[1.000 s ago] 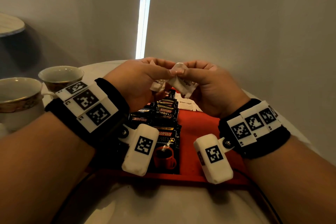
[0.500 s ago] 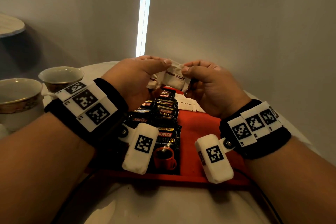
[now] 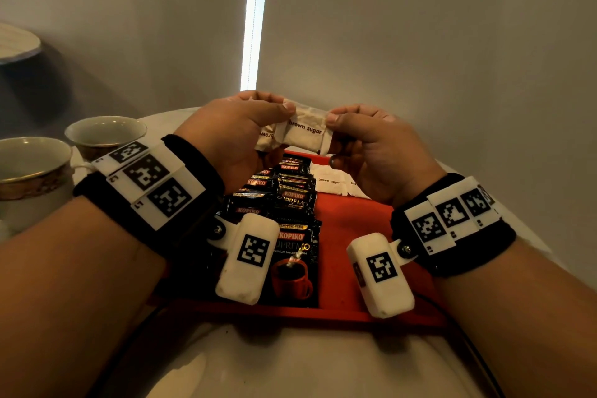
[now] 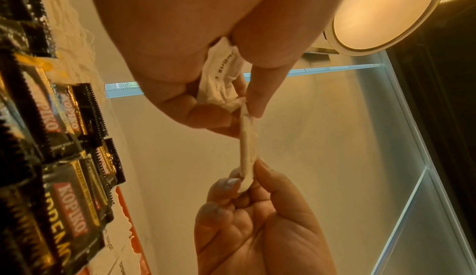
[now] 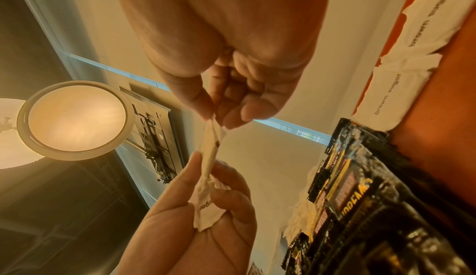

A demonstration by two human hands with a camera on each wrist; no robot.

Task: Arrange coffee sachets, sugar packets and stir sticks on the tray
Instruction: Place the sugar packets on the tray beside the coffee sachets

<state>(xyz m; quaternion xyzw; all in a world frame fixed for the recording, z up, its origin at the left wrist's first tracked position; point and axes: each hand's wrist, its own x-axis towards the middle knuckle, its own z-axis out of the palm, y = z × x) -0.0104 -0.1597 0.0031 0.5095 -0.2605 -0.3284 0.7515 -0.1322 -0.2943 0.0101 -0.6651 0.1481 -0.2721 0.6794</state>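
Above the far end of the red tray, both hands stretch one white "brown sugar" packet between them. My left hand pinches its left end and keeps more sugar packets bunched in the palm. My right hand pinches the right end. The wrist views show the packet edge-on between the left hand and the right hand. Black Kopiko coffee sachets lie overlapped in a row down the tray's left half. More sugar packets lie flat at its far right.
Two gold-trimmed cups stand to the left on the round white table. A plain wall rises close behind the tray. A round ceiling lamp shows in the wrist views.
The packet was turned and bunched between my fingertips. It now faces me flat with its print readable, and my hands have drawn slightly apart.
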